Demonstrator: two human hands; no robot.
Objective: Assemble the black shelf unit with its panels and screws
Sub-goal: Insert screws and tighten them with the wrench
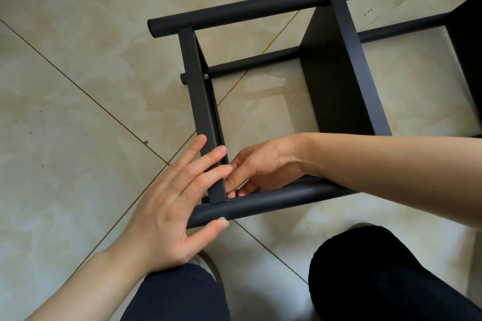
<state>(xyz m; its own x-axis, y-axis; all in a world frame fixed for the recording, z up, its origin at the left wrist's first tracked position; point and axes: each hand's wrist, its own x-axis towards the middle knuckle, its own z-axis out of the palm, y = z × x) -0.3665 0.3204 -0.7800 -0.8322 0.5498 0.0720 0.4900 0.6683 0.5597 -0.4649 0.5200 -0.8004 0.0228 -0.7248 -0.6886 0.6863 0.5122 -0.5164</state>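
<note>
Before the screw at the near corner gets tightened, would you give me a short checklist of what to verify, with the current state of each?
1. Screw seated in the near tube: ok, its head shows on the tube's side under the left thumb.
2. End panel butted against the near tube: ok, its lower end meets the tube.
3. Left hand steadying the panel: ok, straight fingers lie across its edge.
4. Right hand holding a nut inside the corner: cannot tell, its fingertips are hidden behind the panel.
5. Screw at the panel's far joint: ok, a head is visible.
</note>
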